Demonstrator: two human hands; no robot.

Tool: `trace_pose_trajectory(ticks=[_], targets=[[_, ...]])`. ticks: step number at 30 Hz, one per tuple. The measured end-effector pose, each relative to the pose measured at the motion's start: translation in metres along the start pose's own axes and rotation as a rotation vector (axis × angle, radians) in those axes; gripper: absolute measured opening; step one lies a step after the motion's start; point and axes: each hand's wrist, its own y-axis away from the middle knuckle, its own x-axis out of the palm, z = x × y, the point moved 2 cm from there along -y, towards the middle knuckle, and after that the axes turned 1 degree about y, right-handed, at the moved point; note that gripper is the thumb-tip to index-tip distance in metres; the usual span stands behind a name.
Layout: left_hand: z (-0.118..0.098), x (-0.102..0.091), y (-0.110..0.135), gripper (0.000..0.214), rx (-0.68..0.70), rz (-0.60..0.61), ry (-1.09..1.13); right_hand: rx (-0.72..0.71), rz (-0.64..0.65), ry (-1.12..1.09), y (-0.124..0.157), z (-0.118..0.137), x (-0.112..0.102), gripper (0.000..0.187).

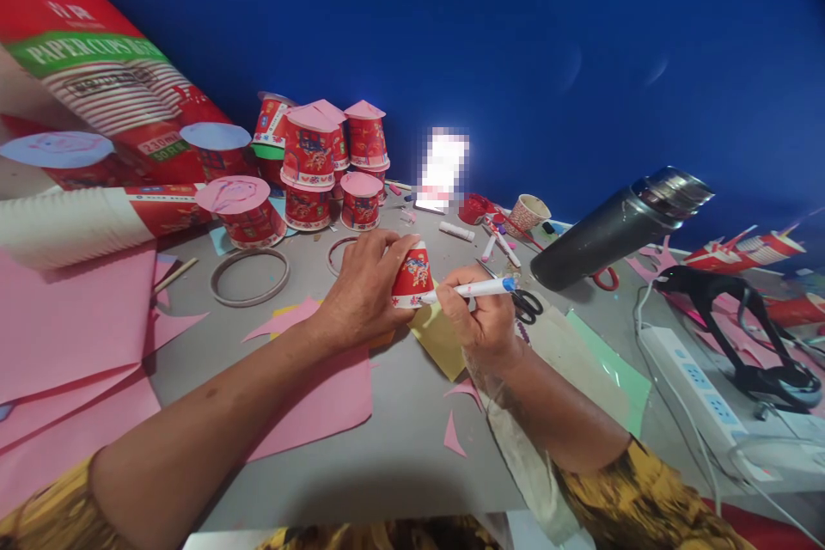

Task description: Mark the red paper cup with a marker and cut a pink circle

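Observation:
My left hand (367,275) is wrapped round a red paper cup (414,271), which is upside down with its white rim at the bottom. Between the fingers of my right hand (480,318) is a white marker pen (473,288) with a blue end. Its tip meets the cup near the white rim; whether it leaves a mark is too small to tell. Under and beside my hands lie yellow paper (444,344) and a pink paper sheet (315,404). Black-handled scissors (528,303) rest just right of my right hand, partly hidden.
Decorated red cups (309,150) with pink paper tops are stacked at the back. A tape ring (250,277) lies left. A dark thermos (599,228) leans on the right, near a power strip (696,382) with cables. A lit phone (442,168) stands against the blue wall.

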Motion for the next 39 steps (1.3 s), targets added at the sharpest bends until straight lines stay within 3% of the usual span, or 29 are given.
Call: trace_pose_trajectory(ticks=[26,39], targets=[[0.0008,0.0012,0.0004,0.073,0.017,-0.003,-0.009,-0.080,0.024,0.002,0.0000,0.0009,0.0036,0.015],[0.0000,0.0011,0.0008,0.073,0.027,-0.021,-0.023,-0.016,0.022,-0.001,0.0008,-0.0004,0.0041,0.018]])
